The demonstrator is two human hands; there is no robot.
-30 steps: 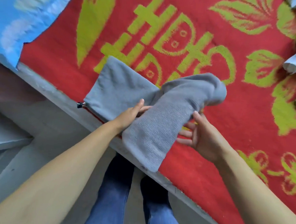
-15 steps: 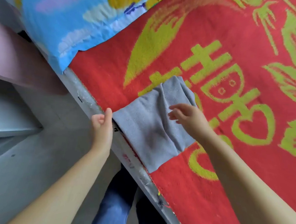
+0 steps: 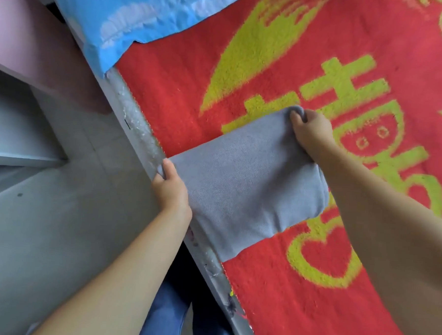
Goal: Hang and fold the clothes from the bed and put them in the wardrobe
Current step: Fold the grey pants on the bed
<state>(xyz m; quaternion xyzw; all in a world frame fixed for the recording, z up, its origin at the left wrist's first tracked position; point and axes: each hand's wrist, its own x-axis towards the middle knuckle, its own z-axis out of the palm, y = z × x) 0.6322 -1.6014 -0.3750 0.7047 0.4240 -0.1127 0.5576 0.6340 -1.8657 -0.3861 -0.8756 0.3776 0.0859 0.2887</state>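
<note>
Fingers, left hand (image 3: 171, 187): curled over the near-left corner of the folded grey garment (image 3: 244, 184), thumb lying along its left edge; gripping. Fingers, right hand (image 3: 310, 132): curled round the far corner of the same garment, bunching the cloth into a small roll; gripping.

Folded grey garment: knit, roughly rectangular, lying flat on the red blanket (image 3: 297, 307) with yellow-green pattern. Left edge sits flush with the bed's edge; lower corner overhangs the grey bed rail (image 3: 139, 135). Right side is a rounded fold, partly covered by the right forearm.

Bed rail: runs diagonally from upper left to lower right, marking the boundary between bed and floor.

Blue printed cloth (image 3: 135, 17): upper left of the bed, well apart from the garment, its lower corner hanging over the rail.

Open room: bare red blanket beyond the garment, above and below it; grey floor (image 3: 58, 223) left of the rail. Pink panel (image 3: 29, 42) and white ledge (image 3: 18, 154) stand at far left. Blue-jeaned legs (image 3: 168, 315) stand just beside the rail.
</note>
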